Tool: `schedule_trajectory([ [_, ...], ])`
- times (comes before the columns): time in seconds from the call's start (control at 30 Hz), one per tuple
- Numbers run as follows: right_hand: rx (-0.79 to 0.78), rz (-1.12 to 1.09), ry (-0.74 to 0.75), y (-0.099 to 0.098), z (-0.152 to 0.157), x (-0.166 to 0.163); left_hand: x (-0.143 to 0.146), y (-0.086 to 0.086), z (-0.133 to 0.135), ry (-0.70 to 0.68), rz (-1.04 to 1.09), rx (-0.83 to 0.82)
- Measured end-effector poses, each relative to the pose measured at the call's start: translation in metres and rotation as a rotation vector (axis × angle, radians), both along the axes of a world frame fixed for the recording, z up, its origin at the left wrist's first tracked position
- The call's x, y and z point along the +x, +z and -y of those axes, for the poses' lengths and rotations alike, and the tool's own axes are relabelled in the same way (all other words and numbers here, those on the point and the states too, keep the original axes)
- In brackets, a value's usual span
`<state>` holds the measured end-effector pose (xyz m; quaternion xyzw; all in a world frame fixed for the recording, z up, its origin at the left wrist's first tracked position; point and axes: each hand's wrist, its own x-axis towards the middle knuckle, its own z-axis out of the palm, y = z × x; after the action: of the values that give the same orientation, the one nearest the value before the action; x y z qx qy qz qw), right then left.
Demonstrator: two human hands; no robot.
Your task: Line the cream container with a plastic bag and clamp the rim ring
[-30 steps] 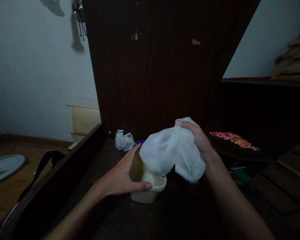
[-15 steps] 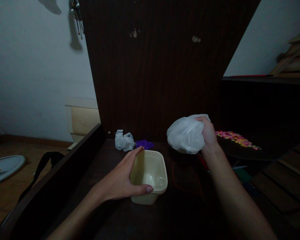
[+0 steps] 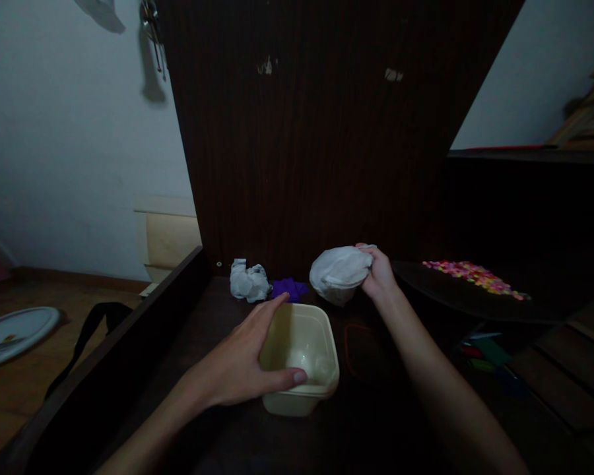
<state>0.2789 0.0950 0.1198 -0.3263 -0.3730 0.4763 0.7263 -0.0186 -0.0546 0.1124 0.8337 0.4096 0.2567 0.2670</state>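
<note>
My left hand [image 3: 245,366] grips the near left side of a cream plastic tub [image 3: 304,356], thumb across its front rim and fingers along its left wall. The tub stands open on a dark wooden surface [image 3: 218,422]. My right hand [image 3: 379,274] is closed on a bunched white plastic bag [image 3: 339,272], held low just behind the tub near the dark back panel.
A crumpled white bag [image 3: 247,282] and a purple cloth [image 3: 287,288] lie by the dark wooden back panel [image 3: 307,145]. Colourful small pieces [image 3: 475,276] lie on a dark shelf to the right. A raised dark board [image 3: 129,343] borders the left; a white plate [image 3: 14,326] sits on the floor.
My right hand has lifted the white bag off the tub, swung it right, then brought it down behind the tub, bunched smaller. My left hand has stayed on the tub.
</note>
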Motion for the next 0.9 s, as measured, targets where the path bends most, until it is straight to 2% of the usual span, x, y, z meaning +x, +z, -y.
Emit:
schedule_trajectory([
  [0.13, 0.021, -0.025, 0.037, 0.005, -0.001, -0.009, 0.000, 0.014, -0.018, 0.038, 0.087, 0.056],
  [0.27, 0.061, -0.003, 0.120, 0.017, 0.005, -0.021, 0.011, 0.026, -0.053, 0.034, 0.183, 0.149],
  [0.4, 0.111, 0.219, 0.233, 0.032, 0.017, -0.039, 0.036, 0.028, -0.091, -0.046, 0.214, 0.217],
  [0.5, 0.112, 0.391, 0.280, 0.038, 0.022, -0.055, 0.056, 0.025, -0.114, -0.052, 0.138, 0.251],
  [0.7, 0.149, 0.453, 0.426, 0.031, 0.021, -0.075, 0.075, 0.018, -0.138, -0.044, 0.089, 0.325],
  [0.9, 0.141, 0.399, 0.377, 0.020, 0.021, -0.071, 0.070, 0.015, -0.142, 0.042, 0.030, 0.370],
])
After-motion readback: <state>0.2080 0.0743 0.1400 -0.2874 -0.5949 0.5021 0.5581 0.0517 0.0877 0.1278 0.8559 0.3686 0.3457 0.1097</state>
